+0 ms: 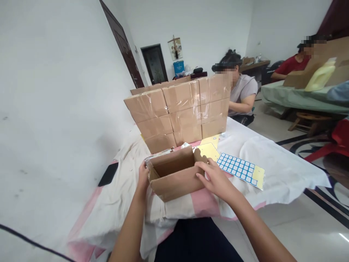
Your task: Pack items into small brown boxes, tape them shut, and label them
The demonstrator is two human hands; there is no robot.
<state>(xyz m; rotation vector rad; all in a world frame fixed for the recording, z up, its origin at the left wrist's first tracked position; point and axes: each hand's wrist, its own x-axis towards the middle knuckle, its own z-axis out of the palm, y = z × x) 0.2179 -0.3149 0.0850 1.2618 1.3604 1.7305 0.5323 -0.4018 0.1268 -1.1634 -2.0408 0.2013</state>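
An open-topped brown cardboard box (177, 185) rests near the front edge of the cloth-covered table, its inside showing dark and bare in the visible part. My left hand (143, 175) grips the box's left end, with its fingers partly hidden behind the wall. Over the right end, my right hand (211, 175) holds the rim, thumb on the front face and fingers across the top edge. Clear tape glints on the box's left end. Right of the box lies a sheet of blue-edged white stickers (240, 168) on yellow backing.
A wall of taped cardboard boxes (185, 112) stands across the table behind my box. A black phone (108, 174) lies at the left on the white and pink cloth (272, 160). Beyond sits a person (245, 91); another, in red (293, 67), is at a green-covered table (297, 96) with a yellow bottle (321, 75).
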